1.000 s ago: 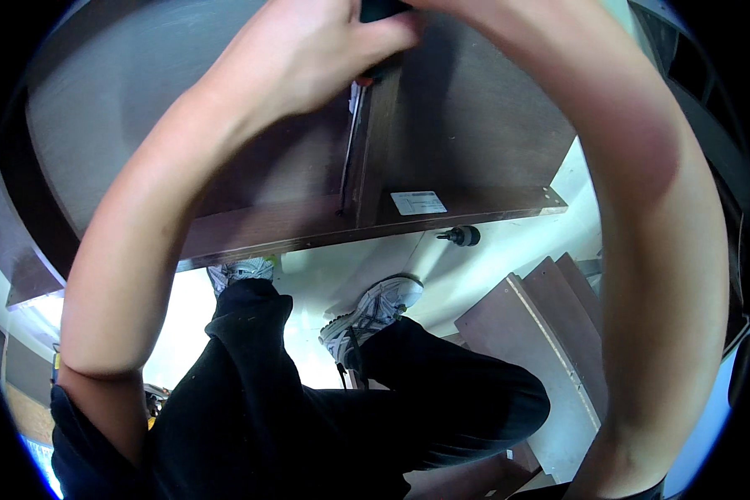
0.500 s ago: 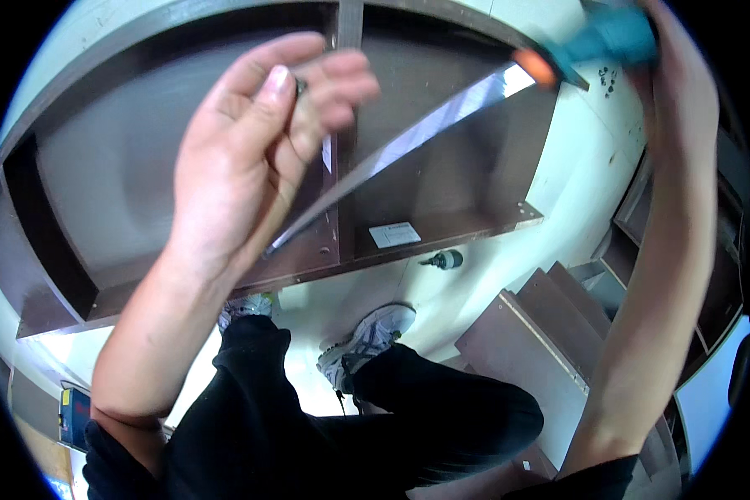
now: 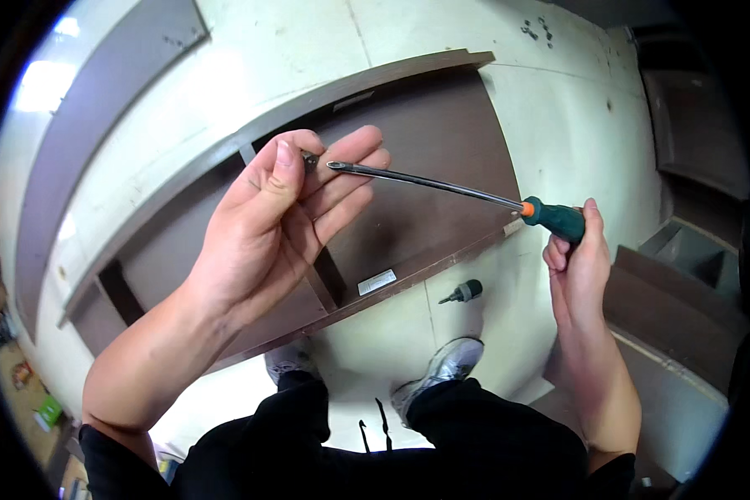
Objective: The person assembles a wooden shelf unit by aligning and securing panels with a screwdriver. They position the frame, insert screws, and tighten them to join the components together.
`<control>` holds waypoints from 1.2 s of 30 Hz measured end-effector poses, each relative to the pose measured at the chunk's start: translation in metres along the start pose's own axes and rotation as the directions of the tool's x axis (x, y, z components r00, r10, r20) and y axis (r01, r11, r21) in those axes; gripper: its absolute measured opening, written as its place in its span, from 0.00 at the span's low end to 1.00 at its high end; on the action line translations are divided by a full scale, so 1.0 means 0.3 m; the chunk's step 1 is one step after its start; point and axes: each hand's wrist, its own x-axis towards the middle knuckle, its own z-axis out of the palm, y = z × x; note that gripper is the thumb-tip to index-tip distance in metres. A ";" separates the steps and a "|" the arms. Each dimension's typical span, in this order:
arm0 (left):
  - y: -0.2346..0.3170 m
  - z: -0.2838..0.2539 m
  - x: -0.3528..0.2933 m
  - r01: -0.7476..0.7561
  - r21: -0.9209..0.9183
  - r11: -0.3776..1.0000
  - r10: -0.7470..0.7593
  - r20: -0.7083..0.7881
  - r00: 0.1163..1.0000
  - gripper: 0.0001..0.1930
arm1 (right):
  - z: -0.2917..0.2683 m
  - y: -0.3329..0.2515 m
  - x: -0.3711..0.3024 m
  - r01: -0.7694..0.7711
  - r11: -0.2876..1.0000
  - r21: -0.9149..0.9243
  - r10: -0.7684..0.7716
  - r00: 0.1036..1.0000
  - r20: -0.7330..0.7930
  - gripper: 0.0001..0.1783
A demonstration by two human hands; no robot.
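My left hand (image 3: pixel 267 225) pinching a small dark screw (image 3: pixel 311 160) at thumb and forefinger, my right hand (image 3: pixel 577 260) wrapped round the green-handled screwdriver (image 3: pixel 475 193), tip just beside the screw, above the brown shelf panel (image 3: pixel 425 167) on the floor.

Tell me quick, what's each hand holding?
Left hand: pinching a small screw.
Right hand: closed on a screwdriver.

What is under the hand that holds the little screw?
Under the left hand with the small screw lies a dark brown wooden cabinet on the pale floor. The hand covers part of its middle divider, so that stretch cannot be seen.
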 end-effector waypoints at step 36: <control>-0.455 0.030 0.857 0.057 0.455 0.889 0.034 -0.190 0.981 0.15 | -0.408 0.407 0.215 0.547 0.825 -0.140 -0.507 0.827 0.243 0.21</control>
